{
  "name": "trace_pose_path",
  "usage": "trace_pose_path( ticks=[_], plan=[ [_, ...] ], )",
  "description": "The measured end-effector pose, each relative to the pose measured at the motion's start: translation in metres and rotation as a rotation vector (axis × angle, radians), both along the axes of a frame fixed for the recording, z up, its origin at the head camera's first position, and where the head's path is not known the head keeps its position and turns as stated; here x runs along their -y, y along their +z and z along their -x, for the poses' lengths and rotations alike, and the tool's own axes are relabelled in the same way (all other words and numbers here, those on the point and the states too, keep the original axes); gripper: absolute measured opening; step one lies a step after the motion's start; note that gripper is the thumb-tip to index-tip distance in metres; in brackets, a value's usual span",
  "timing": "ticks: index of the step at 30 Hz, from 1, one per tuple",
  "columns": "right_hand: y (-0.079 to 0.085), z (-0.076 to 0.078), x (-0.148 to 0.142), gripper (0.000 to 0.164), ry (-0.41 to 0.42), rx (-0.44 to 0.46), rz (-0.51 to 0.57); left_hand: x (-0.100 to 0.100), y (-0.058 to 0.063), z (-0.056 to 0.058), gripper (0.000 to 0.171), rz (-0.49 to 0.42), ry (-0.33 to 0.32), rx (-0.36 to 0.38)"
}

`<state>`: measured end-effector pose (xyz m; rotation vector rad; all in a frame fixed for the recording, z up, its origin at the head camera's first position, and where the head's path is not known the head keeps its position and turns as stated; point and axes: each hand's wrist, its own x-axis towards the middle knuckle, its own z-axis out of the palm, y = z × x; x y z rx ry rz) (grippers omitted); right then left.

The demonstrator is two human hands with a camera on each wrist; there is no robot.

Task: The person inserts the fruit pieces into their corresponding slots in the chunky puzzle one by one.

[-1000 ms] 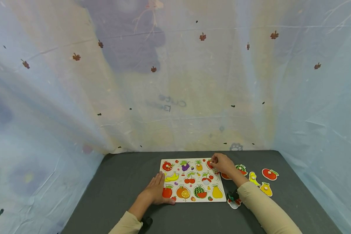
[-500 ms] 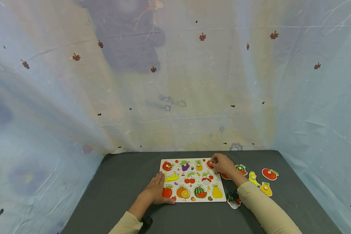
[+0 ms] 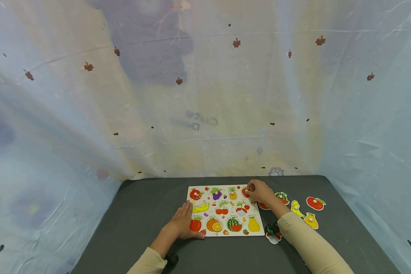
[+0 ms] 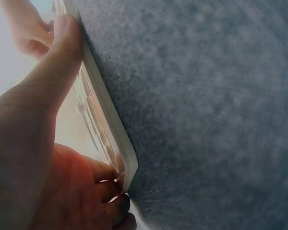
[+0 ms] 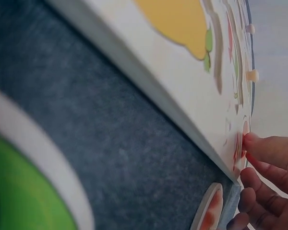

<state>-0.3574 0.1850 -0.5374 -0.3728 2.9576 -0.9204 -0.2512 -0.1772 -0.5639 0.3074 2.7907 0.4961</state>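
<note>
A white fruit puzzle board (image 3: 226, 233) lies flat on the grey table. My left hand (image 3: 181, 223) rests along its left edge with fingers extended, and the thumb (image 4: 67, 43) presses against the front edge. At the board's far right corner my right hand (image 3: 260, 191) pinches a strawberry puzzle piece (image 3: 244, 192) between thumb and forefinger. The piece sits at its printed spot; the fingers partly hide it. Small pegs (image 5: 252, 75) stand up from other pieces along the far row, among them the grapes (image 3: 216, 194) and pineapple (image 3: 232, 194).
Loose pieces lie right of the board: a watermelon (image 3: 282, 198), a banana (image 3: 296, 207), a pear (image 3: 311, 220) and a red fruit with a leaf (image 3: 315, 203). Another red piece (image 3: 263, 206) and a cherry piece (image 3: 274, 238) are partly covered by the right arm. Patterned sheeting (image 3: 205, 95) surrounds the table.
Hardly anything differs. Both hands keep their places on the board and the strawberry piece, and the head view has shifted very slightly.
</note>
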Motion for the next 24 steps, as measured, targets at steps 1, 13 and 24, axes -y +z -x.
trace_pose_path(
  ticks=[1,13,24],
  plan=[
    [0.001,-0.001,0.0,0.013,0.002,0.0,0.003,0.0,0.001,0.0,0.143,0.001,-0.001,0.001],
    [0.008,-0.008,-0.009,0.013,0.033,0.026,0.024,-0.002,0.007,-0.003,0.141,0.017,-0.008,-0.002],
    [0.017,-0.025,-0.037,0.013,-0.007,-0.01,0.024,-0.001,0.022,-0.009,0.141,-0.002,-0.038,0.026]
  ],
)
